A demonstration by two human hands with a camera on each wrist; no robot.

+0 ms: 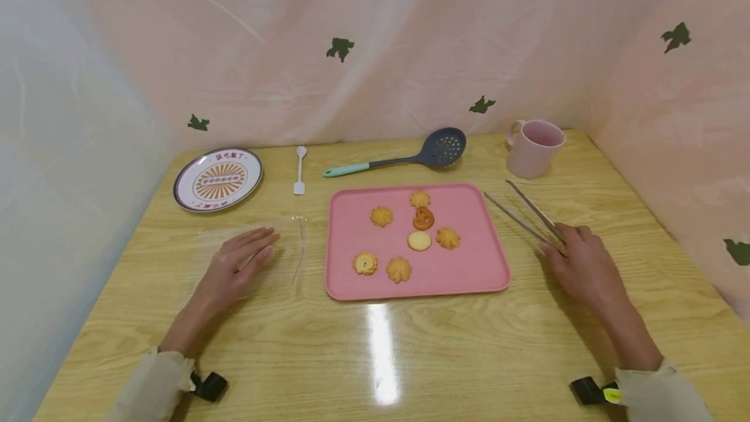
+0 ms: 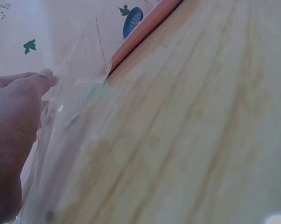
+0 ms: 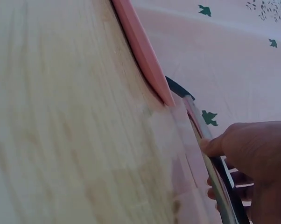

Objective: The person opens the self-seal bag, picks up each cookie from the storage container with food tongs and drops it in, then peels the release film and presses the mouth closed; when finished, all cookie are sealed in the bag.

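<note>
At the left of the head view, my left hand (image 1: pixel 237 269) lies over a clear plastic bag (image 1: pixel 293 253), film between thumb and fingers. In the left wrist view, the fingertips of this hand (image 2: pixel 21 109) meet at the bag (image 2: pixel 80 84), which rises beside them. My right hand (image 1: pixel 586 266) grips metal tongs (image 1: pixel 533 209) near their closed end; their tips stand apart beside the right edge of a pink tray (image 1: pixel 346 233). On the tray lie several flower-shaped cookies (image 1: pixel 399 269), a round one (image 1: pixel 419 241) and a pretzel (image 1: pixel 424 219). The right wrist view shows the tongs (image 3: pixel 207 161) in my hand (image 3: pixel 262 158).
Behind the tray lies a slotted ladle (image 1: pixel 443 148) with a mint handle. A small white spoon (image 1: pixel 300 171) and a patterned plate (image 1: pixel 219 180) are at the back left. A pink mug (image 1: pixel 530 155) stands at the back right, before the curtain.
</note>
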